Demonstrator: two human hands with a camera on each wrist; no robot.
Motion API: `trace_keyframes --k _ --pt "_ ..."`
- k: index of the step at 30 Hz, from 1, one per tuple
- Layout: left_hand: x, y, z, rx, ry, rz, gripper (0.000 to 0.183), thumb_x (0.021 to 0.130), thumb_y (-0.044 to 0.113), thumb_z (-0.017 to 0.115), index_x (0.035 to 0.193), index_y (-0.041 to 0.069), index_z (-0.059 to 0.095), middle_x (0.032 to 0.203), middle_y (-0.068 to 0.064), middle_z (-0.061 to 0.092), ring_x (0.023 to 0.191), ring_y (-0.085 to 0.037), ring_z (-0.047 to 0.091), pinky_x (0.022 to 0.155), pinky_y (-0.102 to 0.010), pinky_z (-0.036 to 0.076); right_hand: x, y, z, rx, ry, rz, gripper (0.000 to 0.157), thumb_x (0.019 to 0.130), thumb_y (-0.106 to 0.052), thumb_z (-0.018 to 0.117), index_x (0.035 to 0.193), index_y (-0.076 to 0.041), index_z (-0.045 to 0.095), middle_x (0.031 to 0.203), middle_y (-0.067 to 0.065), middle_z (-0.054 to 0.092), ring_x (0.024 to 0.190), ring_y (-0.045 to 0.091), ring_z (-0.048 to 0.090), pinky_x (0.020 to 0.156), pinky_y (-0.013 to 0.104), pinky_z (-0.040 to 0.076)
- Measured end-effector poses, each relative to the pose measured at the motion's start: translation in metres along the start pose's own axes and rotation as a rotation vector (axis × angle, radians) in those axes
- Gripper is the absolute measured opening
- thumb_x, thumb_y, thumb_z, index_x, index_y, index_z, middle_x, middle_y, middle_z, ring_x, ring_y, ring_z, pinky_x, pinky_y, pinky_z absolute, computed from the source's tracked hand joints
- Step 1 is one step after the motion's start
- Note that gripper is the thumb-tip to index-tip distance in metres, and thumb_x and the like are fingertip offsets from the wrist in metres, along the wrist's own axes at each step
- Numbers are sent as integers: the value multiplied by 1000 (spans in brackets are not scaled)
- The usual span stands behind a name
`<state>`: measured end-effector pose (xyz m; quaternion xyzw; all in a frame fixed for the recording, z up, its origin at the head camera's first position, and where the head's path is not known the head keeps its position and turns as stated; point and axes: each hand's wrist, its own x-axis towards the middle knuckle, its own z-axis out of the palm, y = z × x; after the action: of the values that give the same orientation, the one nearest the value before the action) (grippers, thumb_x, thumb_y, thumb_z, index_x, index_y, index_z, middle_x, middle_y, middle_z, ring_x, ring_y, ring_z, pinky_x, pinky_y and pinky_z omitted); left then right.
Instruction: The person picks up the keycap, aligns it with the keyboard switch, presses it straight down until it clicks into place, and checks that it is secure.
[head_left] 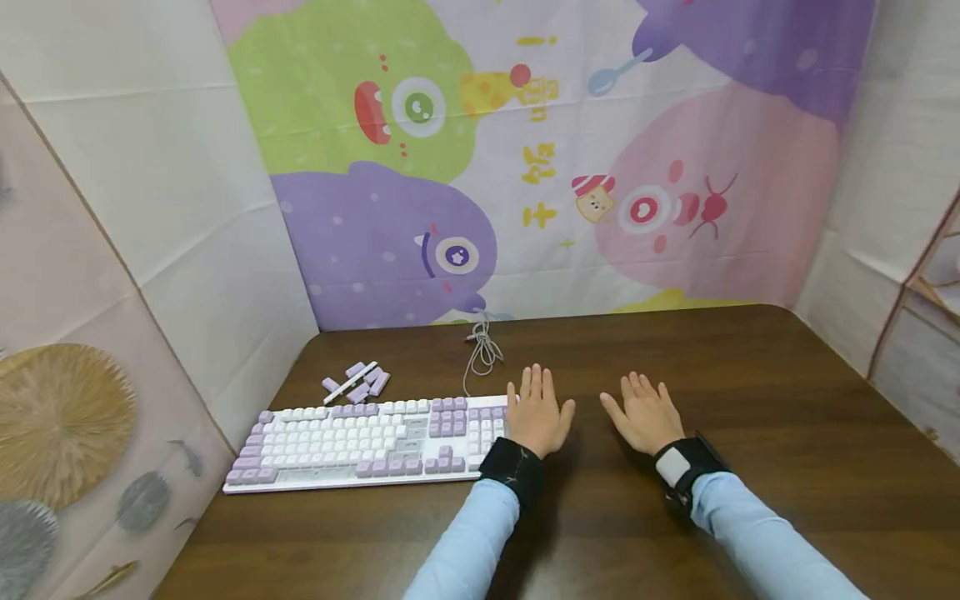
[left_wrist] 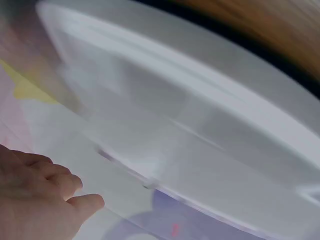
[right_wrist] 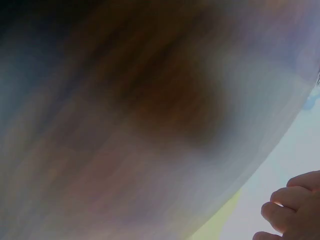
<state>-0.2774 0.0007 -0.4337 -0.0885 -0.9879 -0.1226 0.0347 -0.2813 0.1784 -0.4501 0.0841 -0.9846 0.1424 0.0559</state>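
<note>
Palm down with fingers straight, my left hand (head_left: 537, 419) overlaps the right end of a white and purple keyboard (head_left: 322, 437) in the head view. It grips nothing. My right hand (head_left: 647, 414) lies over the brown table to the right, fingers extended and nothing in them. In the left wrist view the keyboard's white side (left_wrist: 200, 130) fills much of the picture, with my left hand (left_wrist: 40, 200) at lower left. The right wrist view catches my right hand (right_wrist: 295, 210) at its lower right corner. Some keys are off the keyboard, leaving bare grey patches (head_left: 411, 444).
Behind the keyboard's left part lies a small pile of loose purple keycaps (head_left: 360, 392) with a long white one (head_left: 350, 383) across it. A bundled grey cable (head_left: 483, 346) runs back from the keyboard. A cartoon-printed cloth (head_left: 540, 275) hangs behind the wooden table (head_left: 750, 375).
</note>
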Motion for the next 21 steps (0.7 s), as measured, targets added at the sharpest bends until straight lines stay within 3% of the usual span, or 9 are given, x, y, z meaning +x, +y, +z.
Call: trace_keyframes --k 7,12,16,21 --pt "1 -32 -10 -17 12 -56 65 100 43 36 151 3 27 161 -14 22 152 -27 17 122 -51 16 14 -35 11 -1 -52 -47 70 102 -45 30 138 14 39 148 33 37 140 46 34 116 60 22" --pt "-3 -65 -15 -50 34 -113 67 99 42 37 150 0 28 160 -17 22 152 -30 18 121 -54 15 15 -70 15 1 -122 -89 67 101 -43 34 138 12 41 146 31 41 139 44 38 115 58 26" --pt "-13 -111 -28 -88 80 -190 68 99 43 36 149 -2 27 160 -20 20 151 -33 17 120 -58 12 16 -95 21 0 -140 -141 66 100 -44 39 139 9 43 146 29 44 138 41 42 115 56 28" --pt "-39 -194 -55 -103 132 -356 69 99 40 35 148 -7 24 159 -26 18 150 -39 14 118 -62 10 15 -119 30 8 -166 -205 68 98 -46 43 141 7 42 146 29 43 136 42 45 113 54 32"
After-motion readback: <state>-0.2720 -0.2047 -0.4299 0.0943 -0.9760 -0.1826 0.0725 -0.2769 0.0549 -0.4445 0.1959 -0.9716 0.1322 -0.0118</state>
